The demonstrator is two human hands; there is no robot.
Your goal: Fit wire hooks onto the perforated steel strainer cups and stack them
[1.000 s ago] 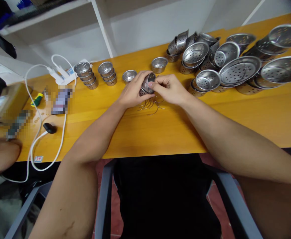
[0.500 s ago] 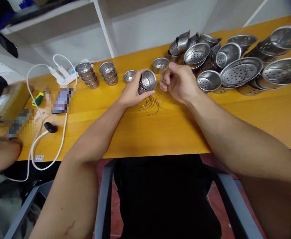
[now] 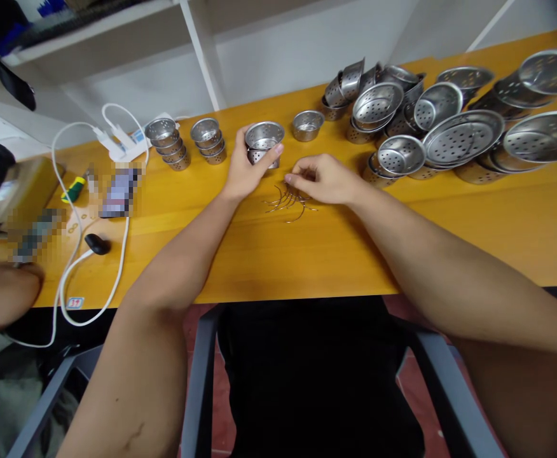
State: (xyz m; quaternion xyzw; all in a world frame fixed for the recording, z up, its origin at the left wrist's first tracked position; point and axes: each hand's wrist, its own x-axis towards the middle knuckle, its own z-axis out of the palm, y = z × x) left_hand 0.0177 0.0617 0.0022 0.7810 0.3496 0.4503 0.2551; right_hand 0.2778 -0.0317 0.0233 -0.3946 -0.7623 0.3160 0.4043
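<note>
Near the middle of the table, my left hand (image 3: 246, 166) is closed around a small stack of perforated metal cups (image 3: 265, 135), thumb in front and fingers behind. The stack is upright, its open rim facing up. To the right and closer to me, my right hand (image 3: 323, 178) pinches thumb and forefinger together over a small heap of thin curved wires (image 3: 288, 200). A wire seems to be between those fingertips. A single shallow metal cup (image 3: 308, 126) stands behind my right hand, apart from it.
Two short cup stacks (image 3: 206, 141) stand to the left. Many perforated cups and wider strainers (image 3: 464, 137) crowd the right. Further left are a power strip (image 3: 123, 146), white cable, a phone (image 3: 120, 192), a green-yellow tool (image 3: 73, 189) and another person's arm (image 3: 4, 294).
My left hand has moved slightly left and turned the tilted cups upright, over where a separate cup stood. My right hand has come down and left, from beside the cups to the wires.
</note>
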